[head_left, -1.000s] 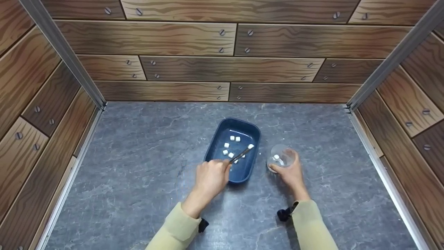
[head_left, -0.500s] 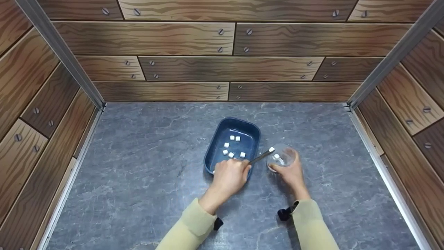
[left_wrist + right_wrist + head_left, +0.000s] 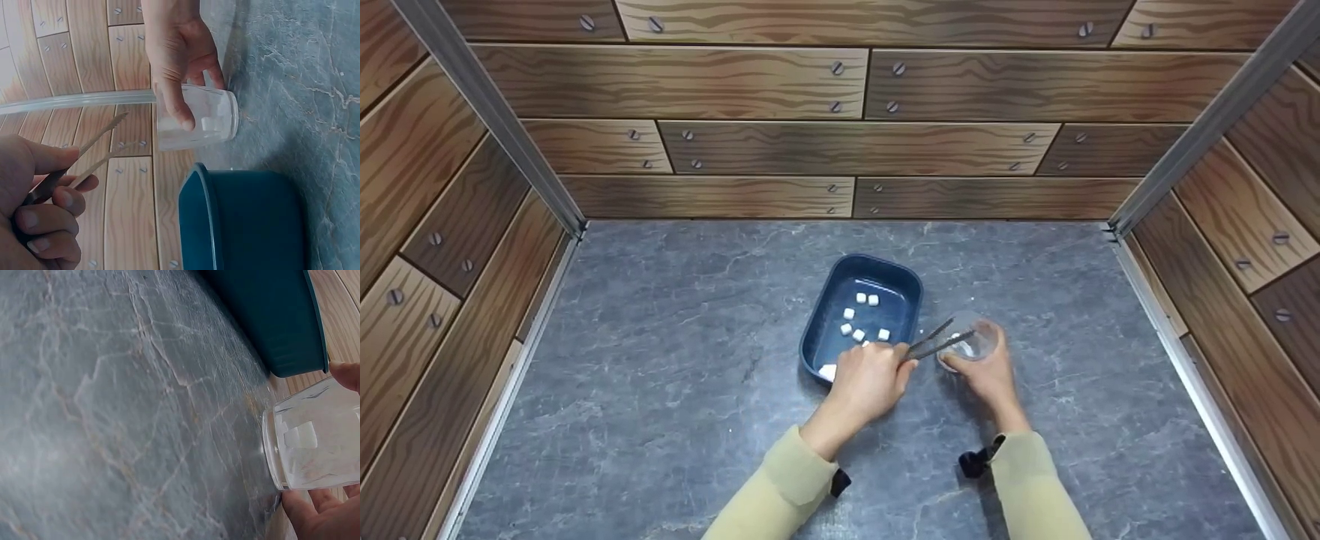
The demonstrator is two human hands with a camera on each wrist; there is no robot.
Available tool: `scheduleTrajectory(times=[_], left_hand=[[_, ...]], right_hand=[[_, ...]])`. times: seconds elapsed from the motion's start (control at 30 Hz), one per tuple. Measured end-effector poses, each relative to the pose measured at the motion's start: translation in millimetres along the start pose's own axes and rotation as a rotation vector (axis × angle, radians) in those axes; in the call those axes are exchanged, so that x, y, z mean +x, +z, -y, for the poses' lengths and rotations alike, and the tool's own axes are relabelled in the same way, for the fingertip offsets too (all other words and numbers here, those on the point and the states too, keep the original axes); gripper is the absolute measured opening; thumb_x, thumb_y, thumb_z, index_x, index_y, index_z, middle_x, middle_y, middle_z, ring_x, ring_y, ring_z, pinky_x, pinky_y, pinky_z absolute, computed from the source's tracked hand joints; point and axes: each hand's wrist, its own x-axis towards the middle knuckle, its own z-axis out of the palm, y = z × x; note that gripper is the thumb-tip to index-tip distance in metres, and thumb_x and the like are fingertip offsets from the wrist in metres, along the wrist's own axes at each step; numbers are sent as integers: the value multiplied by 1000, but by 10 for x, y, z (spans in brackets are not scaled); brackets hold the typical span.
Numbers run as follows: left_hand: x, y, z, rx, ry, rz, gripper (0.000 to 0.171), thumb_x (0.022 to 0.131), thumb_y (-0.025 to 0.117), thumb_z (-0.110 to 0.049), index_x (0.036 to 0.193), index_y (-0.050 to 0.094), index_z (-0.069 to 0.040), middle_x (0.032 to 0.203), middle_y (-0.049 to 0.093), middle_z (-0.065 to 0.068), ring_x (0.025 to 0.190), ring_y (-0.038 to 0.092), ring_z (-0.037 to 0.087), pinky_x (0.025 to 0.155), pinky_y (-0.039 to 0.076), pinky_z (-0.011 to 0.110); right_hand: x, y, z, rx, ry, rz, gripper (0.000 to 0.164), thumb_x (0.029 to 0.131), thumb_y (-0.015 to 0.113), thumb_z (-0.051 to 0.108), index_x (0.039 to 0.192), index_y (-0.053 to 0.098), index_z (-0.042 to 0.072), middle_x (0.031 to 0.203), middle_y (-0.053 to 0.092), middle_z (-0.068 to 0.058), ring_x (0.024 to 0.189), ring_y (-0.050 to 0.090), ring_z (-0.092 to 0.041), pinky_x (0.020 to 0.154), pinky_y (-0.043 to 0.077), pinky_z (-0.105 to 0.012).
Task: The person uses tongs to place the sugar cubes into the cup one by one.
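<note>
My left hand (image 3: 871,377) holds metal tongs (image 3: 102,135) with serrated tips. The tongs' arms are spread apart over the mouth of a clear plastic cup (image 3: 976,349), with nothing between the tips. With thumb and fingers around its sides, my right hand (image 3: 988,373) grips this cup, which stands upright on the floor surface. White cubes are inside the cup, one plainly seen as a white cube (image 3: 301,436) near its bottom. Left of the cup is a dark blue tray (image 3: 896,296) where several white cubes (image 3: 873,300) lie; my left hand hides its near right corner.
Wood-patterned panels (image 3: 757,146) wall the back and both sides, with metal rails (image 3: 502,120) at the corners. The floor is a grey marbled surface (image 3: 682,360). Tiny white crumbs lie near the tray and cup.
My left hand has moved right from over the tray to the cup. The tongs have opened and let go of a white cube above the cup. My right hand has stayed in place.
</note>
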Motion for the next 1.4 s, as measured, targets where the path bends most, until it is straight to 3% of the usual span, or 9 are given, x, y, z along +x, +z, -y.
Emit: scheduleTrajectory(times=[0.4,0.77,0.97,1.23,1.4], left_hand=[[-159,-150,266,-12,-116,-28,24,93,66,-34,99,72,-11,77,70,3,60,66,28,47,48,41],[-390,-181,547,-13,-228,-11,22,89,72,-30,92,73,-8,72,68,4,57,64,27,46,46,41],[-499,-155,655,14,-253,-15,22,87,73,-29,86,71,-7,68,66,6,55,62,29,45,45,42],[-541,-161,758,40,-314,35,23,90,71,-29,87,70,-7,64,63,9,50,60,28,41,42,42],[-546,-145,810,93,-303,5,23,89,72,-29,84,67,-7,64,64,12,51,61,33,42,43,45]], right_hand=[[-23,5,10,22,-16,-1,88,70,87,3,140,34,-3,139,47,-22,131,41,-34,110,26,-38],[-23,13,5,24,-15,-21,86,69,86,2,138,36,-3,137,48,-22,128,44,-33,108,29,-38],[-12,12,-2,11,-22,-24,86,69,86,2,139,36,-5,137,49,-23,129,44,-33,109,28,-38],[-3,19,0,16,-18,-11,86,69,85,0,139,35,-3,139,48,-22,129,44,-33,108,30,-37],[7,26,-7,10,-16,-9,86,70,85,-1,139,35,-2,139,47,-21,130,43,-31,109,29,-36]])
